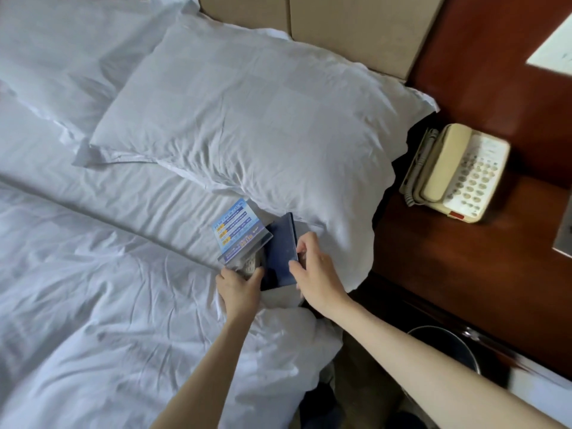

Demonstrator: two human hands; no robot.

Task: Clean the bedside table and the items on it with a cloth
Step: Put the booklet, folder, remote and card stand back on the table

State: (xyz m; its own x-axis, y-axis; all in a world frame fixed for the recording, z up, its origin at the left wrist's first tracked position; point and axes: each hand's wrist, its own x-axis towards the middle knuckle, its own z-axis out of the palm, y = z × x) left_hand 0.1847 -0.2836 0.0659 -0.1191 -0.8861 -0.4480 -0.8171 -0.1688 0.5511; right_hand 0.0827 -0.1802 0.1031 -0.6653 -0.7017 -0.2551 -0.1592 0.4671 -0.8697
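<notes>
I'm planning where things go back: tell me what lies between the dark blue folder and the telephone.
In the head view, the corner of the white pillow and a bare stretch of the wooden bedside table lie between the dark blue folder and the telephone.

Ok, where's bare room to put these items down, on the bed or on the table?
The bedside table is bare in front of the phone, toward its near edge. The duvet left of the left hand is open too. It is crowded where both hands meet by the pillow corner.

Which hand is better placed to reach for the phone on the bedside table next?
Probably the right hand: it is nearer the bedside table and the telephone. The left hand is farther away, over the bed.
</notes>
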